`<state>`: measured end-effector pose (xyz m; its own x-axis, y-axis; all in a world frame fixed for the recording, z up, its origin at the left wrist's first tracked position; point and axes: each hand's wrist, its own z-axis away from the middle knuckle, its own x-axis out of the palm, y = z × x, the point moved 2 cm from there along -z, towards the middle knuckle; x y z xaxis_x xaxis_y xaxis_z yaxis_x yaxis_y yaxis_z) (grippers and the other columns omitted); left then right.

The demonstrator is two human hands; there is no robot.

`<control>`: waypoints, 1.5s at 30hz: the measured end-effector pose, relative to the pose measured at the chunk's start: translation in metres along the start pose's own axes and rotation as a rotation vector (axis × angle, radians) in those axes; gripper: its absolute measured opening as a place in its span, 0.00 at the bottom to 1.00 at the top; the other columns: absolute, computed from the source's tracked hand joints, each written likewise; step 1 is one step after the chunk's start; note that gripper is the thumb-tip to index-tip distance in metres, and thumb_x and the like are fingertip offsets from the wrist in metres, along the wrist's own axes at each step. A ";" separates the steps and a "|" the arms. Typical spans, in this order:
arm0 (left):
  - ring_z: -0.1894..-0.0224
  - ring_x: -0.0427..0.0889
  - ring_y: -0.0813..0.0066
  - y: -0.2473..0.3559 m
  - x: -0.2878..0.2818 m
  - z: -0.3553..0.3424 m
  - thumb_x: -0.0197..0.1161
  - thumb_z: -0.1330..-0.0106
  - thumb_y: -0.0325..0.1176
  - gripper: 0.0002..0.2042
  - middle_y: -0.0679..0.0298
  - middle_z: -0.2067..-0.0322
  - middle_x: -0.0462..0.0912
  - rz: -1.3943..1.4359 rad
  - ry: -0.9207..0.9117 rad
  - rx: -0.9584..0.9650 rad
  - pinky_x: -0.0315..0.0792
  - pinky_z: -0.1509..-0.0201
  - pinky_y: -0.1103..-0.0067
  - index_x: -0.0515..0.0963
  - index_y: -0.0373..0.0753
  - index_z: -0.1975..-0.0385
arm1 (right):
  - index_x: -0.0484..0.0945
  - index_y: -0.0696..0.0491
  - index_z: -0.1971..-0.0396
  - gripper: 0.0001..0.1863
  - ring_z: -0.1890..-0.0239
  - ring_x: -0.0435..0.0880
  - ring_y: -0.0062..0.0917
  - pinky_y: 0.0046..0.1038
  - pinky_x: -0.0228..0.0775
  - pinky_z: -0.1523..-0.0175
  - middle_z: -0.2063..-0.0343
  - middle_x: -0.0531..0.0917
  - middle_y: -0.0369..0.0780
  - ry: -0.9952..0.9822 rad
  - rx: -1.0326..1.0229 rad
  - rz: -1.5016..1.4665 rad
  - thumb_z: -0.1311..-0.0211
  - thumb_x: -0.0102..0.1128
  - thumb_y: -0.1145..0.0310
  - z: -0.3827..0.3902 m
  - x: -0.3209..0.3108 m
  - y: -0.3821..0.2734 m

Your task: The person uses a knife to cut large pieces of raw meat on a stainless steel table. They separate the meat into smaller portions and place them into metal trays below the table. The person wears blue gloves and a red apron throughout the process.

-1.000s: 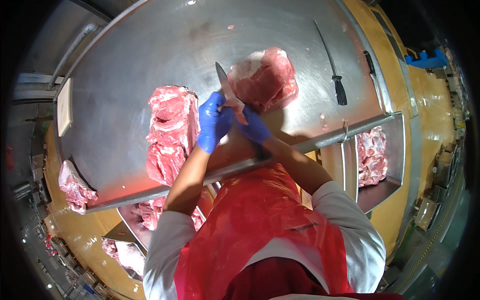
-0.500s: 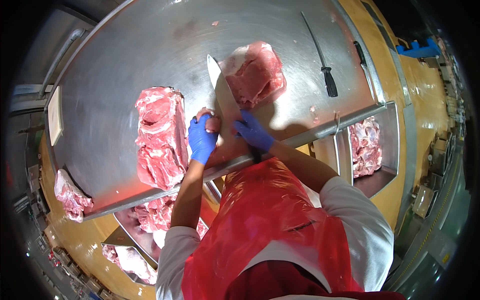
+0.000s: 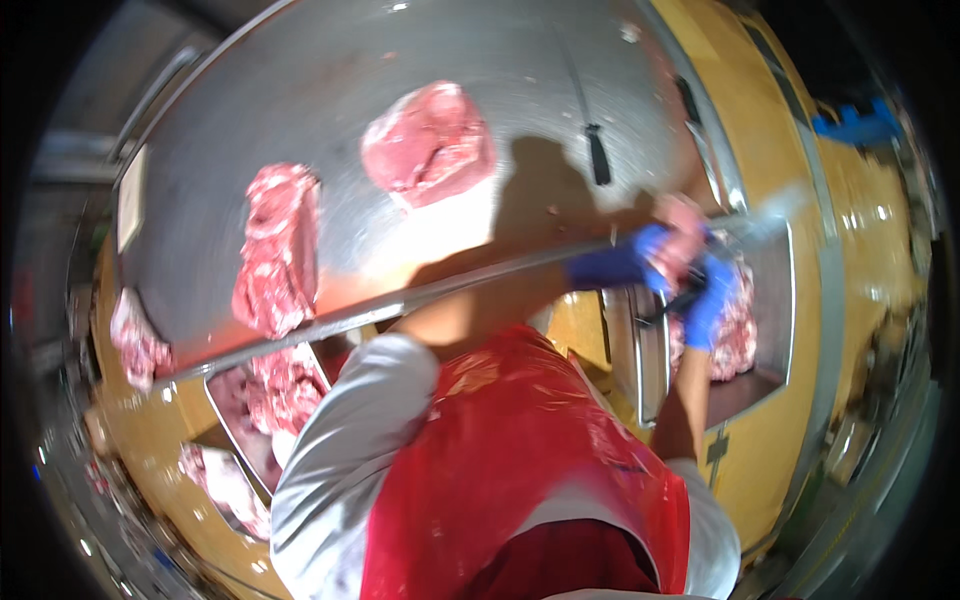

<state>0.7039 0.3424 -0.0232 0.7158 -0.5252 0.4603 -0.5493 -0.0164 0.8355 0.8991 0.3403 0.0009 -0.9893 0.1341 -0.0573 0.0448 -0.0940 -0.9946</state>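
Observation:
Both of my gloved hands are over the metal bin at the right end of the table, smeared by motion. My left hand (image 3: 632, 260) grips a small piece of meat (image 3: 682, 228) above the bin's edge. Close against it, my right hand (image 3: 712, 308) is closed on a knife (image 3: 775, 212), whose blurred blade points away to the right. Beneath them, the bin (image 3: 768, 350) holds several pieces of meat (image 3: 738, 335). A big chunk of meat (image 3: 428, 145) lies on the steel table (image 3: 345, 80), left of the middle, apart from my hands.
A long slab of meat (image 3: 280, 245) lies at the table's left, with another piece (image 3: 138, 340) at the left corner. A sharpening steel (image 3: 597, 155) and a second knife (image 3: 690, 105) lie at the right. More meat (image 3: 285, 390) fills a bin below the front edge.
My hands have swung right from the table's middle to the right bin, carrying the small meat piece and the knife. The view has shifted, too.

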 end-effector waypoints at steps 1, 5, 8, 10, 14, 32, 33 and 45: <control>0.42 0.74 0.61 -0.020 0.021 -0.011 0.72 0.44 0.38 0.34 0.50 0.43 0.72 -0.192 -0.122 -0.028 0.68 0.38 0.70 0.66 0.34 0.38 | 0.76 0.49 0.72 0.09 0.73 0.71 0.16 0.24 0.68 0.67 0.75 0.73 0.29 0.171 -0.004 0.000 0.32 0.52 0.64 -0.014 -0.049 -0.003; 0.40 0.74 0.56 0.003 0.011 0.008 0.74 0.48 0.48 0.35 0.49 0.44 0.75 -1.043 0.032 0.404 0.69 0.38 0.66 0.74 0.39 0.40 | 0.74 0.54 0.63 0.12 0.66 0.74 0.24 0.28 0.68 0.61 0.68 0.77 0.37 0.465 -0.187 0.465 0.31 0.51 0.59 0.014 -0.223 0.048; 0.50 0.80 0.64 0.086 -0.145 0.053 0.68 0.42 0.45 0.24 0.56 0.53 0.80 -1.094 0.572 0.308 0.75 0.47 0.69 0.78 0.41 0.48 | 0.74 0.55 0.61 0.14 0.65 0.76 0.24 0.27 0.72 0.61 0.66 0.77 0.36 0.332 -0.061 0.014 0.32 0.53 0.58 0.008 -0.165 0.064; 0.54 0.80 0.69 0.116 -0.278 0.092 0.63 0.37 0.43 0.17 0.59 0.56 0.80 -0.395 0.658 -0.087 0.75 0.50 0.71 0.77 0.43 0.52 | 0.74 0.55 0.49 0.19 0.58 0.78 0.26 0.29 0.76 0.58 0.58 0.79 0.38 0.103 0.094 -0.089 0.32 0.54 0.58 -0.003 -0.087 0.092; 0.45 0.79 0.71 0.179 -0.388 0.211 0.51 0.25 0.41 0.21 0.62 0.40 0.78 -0.451 0.627 -0.575 0.73 0.42 0.73 0.72 0.45 0.35 | 0.72 0.56 0.42 0.21 0.54 0.80 0.29 0.38 0.79 0.52 0.57 0.81 0.38 -0.466 0.405 -0.349 0.35 0.53 0.69 0.006 0.186 0.077; 0.54 0.83 0.70 0.294 -0.088 0.641 0.63 0.40 0.34 0.20 0.57 0.56 0.84 0.042 1.449 -0.004 0.78 0.49 0.74 0.78 0.32 0.49 | 0.72 0.59 0.45 0.21 0.62 0.77 0.22 0.29 0.77 0.53 0.63 0.78 0.39 -1.653 0.585 -0.207 0.34 0.51 0.64 0.217 0.562 -0.030; 0.53 0.83 0.70 0.292 -0.064 0.705 0.61 0.39 0.33 0.20 0.57 0.54 0.83 -0.024 1.615 -0.032 0.77 0.48 0.74 0.76 0.33 0.47 | 0.73 0.59 0.48 0.19 0.64 0.76 0.22 0.30 0.76 0.54 0.66 0.77 0.38 -1.739 0.651 -0.253 0.34 0.51 0.64 0.246 0.575 -0.047; 0.43 0.75 0.67 0.253 -0.245 0.563 0.55 0.29 0.34 0.21 0.58 0.45 0.78 -0.551 1.632 0.117 0.66 0.34 0.72 0.70 0.33 0.38 | 0.72 0.58 0.43 0.19 0.62 0.79 0.19 0.21 0.70 0.56 0.56 0.81 0.37 -1.061 0.375 0.100 0.31 0.48 0.68 0.118 0.495 0.077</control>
<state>0.1470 -0.0116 -0.0935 0.4385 0.8986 0.0173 -0.0818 0.0207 0.9964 0.3969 0.2834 -0.0934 -0.6091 -0.7797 0.1455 0.2623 -0.3712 -0.8908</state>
